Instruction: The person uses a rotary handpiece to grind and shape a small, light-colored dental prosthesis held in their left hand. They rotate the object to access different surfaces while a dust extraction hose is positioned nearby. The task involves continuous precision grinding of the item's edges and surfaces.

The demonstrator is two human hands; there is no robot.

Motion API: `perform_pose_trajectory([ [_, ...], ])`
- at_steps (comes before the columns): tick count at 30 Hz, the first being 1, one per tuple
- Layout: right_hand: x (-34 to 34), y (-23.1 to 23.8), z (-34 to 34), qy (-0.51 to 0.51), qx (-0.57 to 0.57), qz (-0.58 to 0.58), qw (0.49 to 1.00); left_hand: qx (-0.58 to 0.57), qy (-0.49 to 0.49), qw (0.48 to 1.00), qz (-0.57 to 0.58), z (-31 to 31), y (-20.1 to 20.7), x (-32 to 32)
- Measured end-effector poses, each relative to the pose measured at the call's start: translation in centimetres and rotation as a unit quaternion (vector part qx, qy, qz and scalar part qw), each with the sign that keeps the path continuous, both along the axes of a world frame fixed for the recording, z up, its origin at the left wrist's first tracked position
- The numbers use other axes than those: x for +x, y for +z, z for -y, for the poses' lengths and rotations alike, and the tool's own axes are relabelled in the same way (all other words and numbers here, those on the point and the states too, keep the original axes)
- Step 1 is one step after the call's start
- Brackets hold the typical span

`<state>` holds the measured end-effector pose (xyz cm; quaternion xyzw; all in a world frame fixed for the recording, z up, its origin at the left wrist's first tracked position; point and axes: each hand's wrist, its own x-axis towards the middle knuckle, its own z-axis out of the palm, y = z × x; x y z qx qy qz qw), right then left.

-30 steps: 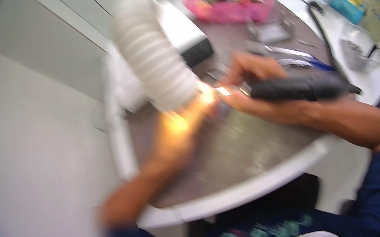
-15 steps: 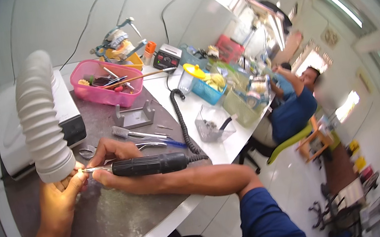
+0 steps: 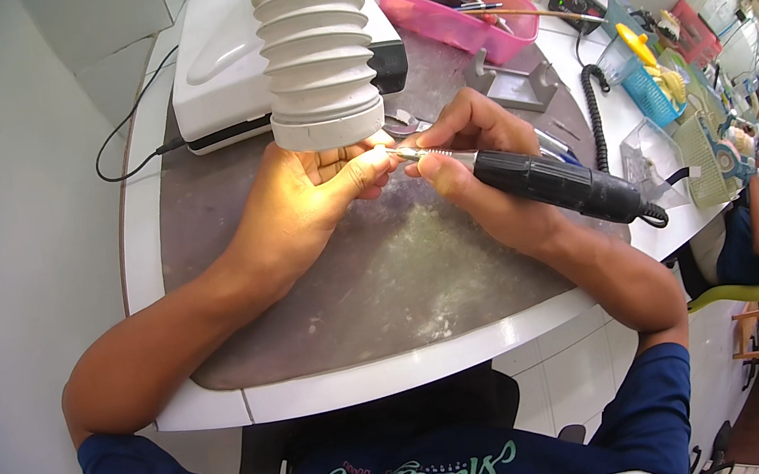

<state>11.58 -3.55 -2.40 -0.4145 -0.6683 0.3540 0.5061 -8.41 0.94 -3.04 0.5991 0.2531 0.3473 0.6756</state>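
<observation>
Black handpiece [image 3: 555,184] slants in from four o'clock over the counter [image 3: 404,375], clasped in my right grip [image 3: 482,127], thumb on its six-o'clock side, fingers curled opposite. Forearm [image 3: 196,320] angled up from eight o'clock, my left grip [image 3: 296,196] pinches something too small to make out, close by the ribbed hose [image 3: 317,55].

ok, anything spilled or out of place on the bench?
Yes: pale powder is scattered over the flat grey-brown mat, nearer the body than the bare right hand, like unswept debris. A long thin brown stick also overhangs the pink plastic basket. Nothing else stands out.
</observation>
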Motion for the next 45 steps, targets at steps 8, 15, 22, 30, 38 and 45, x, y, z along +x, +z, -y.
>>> perform_pose_trajectory([
  [8,0.6,0.0,0.1,-0.007,0.011,0.013,1.0,-0.018,-0.005,1.0,-0.007,0.0,0.1,0.6],
  [15,0.8,-0.1,0.0,-0.002,0.028,0.039,0.999,-0.017,-0.006,1.0,-0.015,0.0,-0.1,0.3],
  [22,0.7,-0.4,-0.2,-0.013,0.034,0.024,0.999,-0.035,-0.006,0.999,-0.025,0.0,0.3,0.5],
  [30,0.9,1.2,0.7,0.03,-0.089,0.056,0.994,-0.038,0.0,0.999,-0.033,0.4,0.5,0.1],
  [38,1.1,1.7,1.1,0.058,-0.131,0.035,0.989,-0.055,0.002,0.998,-0.039,0.4,0.4,0.1],
  [45,1.2,1.8,1.0,0.066,-0.155,-0.011,0.986,-0.055,-0.012,0.995,-0.08,0.0,0.7,-0.1],
])
